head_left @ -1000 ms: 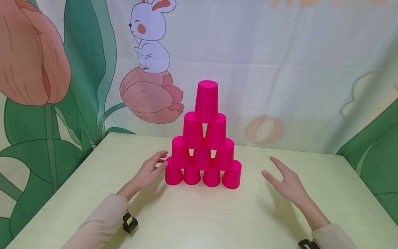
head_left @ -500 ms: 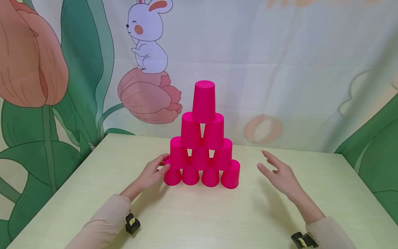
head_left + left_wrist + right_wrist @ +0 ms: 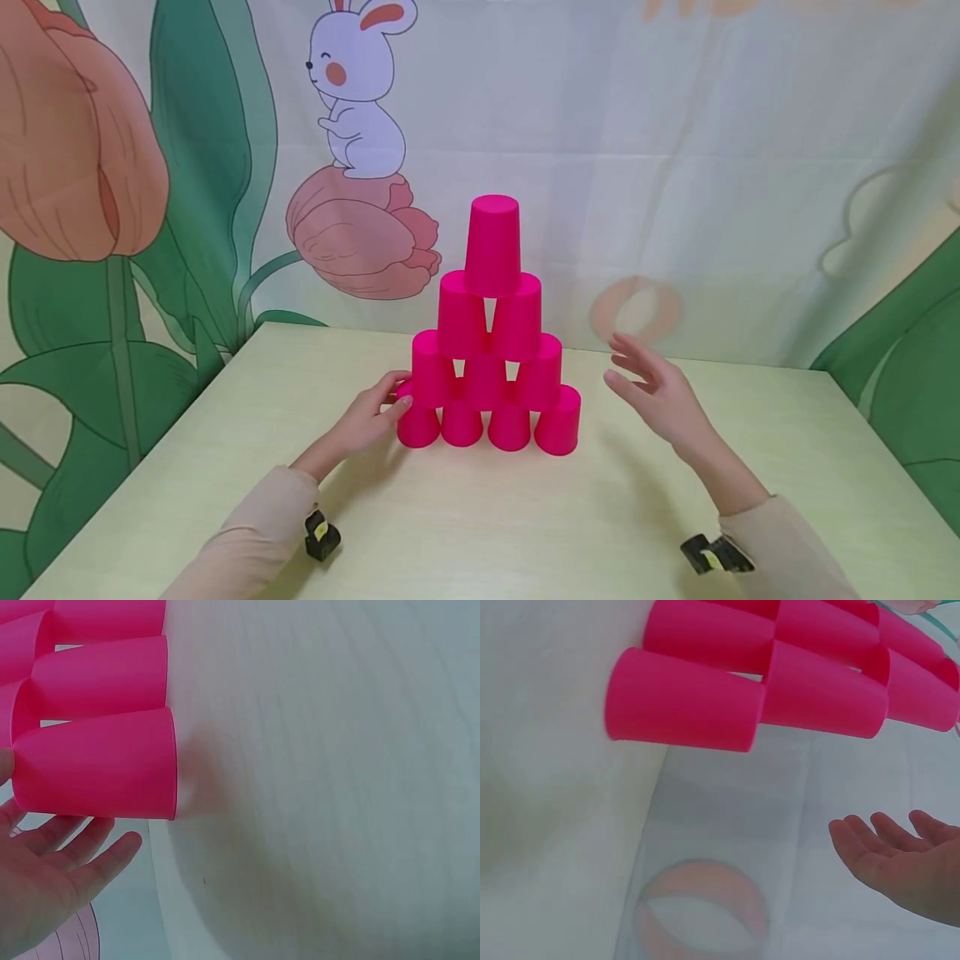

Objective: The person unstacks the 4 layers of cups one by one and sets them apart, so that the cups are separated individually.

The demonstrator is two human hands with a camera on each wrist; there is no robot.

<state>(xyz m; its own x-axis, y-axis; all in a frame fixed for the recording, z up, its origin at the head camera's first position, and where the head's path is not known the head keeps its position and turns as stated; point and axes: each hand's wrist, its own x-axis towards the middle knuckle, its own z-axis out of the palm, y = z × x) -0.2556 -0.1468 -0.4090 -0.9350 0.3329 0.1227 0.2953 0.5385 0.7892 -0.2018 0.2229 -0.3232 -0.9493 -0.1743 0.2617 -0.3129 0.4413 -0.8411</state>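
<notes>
Pink cups stand upside down on the table in a pyramid, with a single cup [image 3: 492,246] at the top. My left hand [image 3: 367,419] is at the left end of the bottom row. Its thumb and fingers lie on either side of the leftmost bottom cup [image 3: 97,765], thumb on the near side and fingers partly hidden behind it. My right hand [image 3: 663,402] is raised to the right of the pyramid, holding nothing, its fingers loosely bent and apart from the rightmost bottom cup [image 3: 557,421]. In the right wrist view, that hand [image 3: 907,859] is below the cups.
The pale wooden table [image 3: 465,525] ends at a printed cloth backdrop [image 3: 675,125] just behind the pyramid. Two cups [image 3: 489,315] form the row under the top one, and wider rows lie below. A black wrist camera [image 3: 322,536] sits by the left sleeve, another [image 3: 716,554] by the right.
My left hand has moved a little right, from beside the leftmost bottom cup to around it. My right hand has risen and come left, closer to the pyramid. The cups keep their arrangement.
</notes>
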